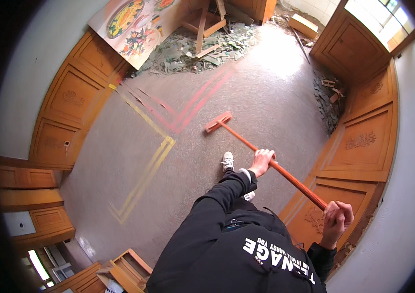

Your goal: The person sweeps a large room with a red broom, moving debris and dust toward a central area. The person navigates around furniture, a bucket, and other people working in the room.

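Observation:
A push broom with a long orange-red handle (pixel 298 183) slants across the view, from the lower right up to the middle. Its reddish rectangular head (pixel 218 122) rests on the grey floor (pixel 266 97), ahead of a white shoe. My left hand (pixel 262 162) is closed around the handle partway along it, with a white band at the wrist. Up at the handle's top end, my right hand (pixel 338 219) is wrapped round it. Both arms wear dark sleeves. The underside of the broom head is hidden.
Rubble with broken greenish pieces (pixel 193 53) and wood scraps lies at the far side. A painted panel (pixel 136 29) leans at far left. Carved wooden panelling (pixel 359 141) lines the right wall. More debris (pixel 329 102) lies along it. A wooden drawer-like box (pixel 129 268) stands at lower left.

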`<state>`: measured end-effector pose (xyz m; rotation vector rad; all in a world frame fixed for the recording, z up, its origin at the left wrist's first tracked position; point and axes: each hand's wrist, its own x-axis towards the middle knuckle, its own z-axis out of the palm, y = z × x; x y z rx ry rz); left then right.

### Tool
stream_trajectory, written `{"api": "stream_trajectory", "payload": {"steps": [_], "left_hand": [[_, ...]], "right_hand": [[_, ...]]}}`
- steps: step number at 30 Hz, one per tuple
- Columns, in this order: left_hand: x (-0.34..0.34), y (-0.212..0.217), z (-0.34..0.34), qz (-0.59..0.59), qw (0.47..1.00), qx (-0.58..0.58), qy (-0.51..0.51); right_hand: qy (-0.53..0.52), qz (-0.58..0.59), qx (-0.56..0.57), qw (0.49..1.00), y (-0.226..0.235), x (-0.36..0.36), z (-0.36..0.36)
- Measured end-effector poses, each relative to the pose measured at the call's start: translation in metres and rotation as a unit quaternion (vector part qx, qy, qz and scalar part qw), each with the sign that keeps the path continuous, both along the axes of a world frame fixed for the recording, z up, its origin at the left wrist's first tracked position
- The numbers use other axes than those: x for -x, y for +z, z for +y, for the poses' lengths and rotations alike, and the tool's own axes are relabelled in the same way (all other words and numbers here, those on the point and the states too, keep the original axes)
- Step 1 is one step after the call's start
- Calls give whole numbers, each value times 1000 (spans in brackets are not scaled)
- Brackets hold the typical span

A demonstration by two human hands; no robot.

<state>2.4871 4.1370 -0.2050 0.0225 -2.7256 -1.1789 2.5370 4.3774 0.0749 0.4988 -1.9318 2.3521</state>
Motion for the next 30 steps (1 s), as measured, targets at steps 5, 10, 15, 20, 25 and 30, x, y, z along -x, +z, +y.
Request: {"api": "stream_trajectory", "payload": {"steps": [5,10,15,20,25,30], "left_hand": [[5,0,-9,10,1000,20,0],[-55,-15,-33,-74,996,55,-11],[-117,-23,-76,-237,971,23,-11],[-96,-15,-70,-125,992,29,8],[-11,8,-24,-11,1000,11,10],[42,21,-21,-11,999,-31,-5]], "right_hand": [[16,-10,20,1000,-1,24,-11],[59,-119,32,991,-9,55,-16],[140,-202,59,968,-44,46,-49],[116,-160,51,979,-29,50,-47],[5,-37,-1,999,24,57,-26],[-2,10,-30,999,39,66,-34]]}}
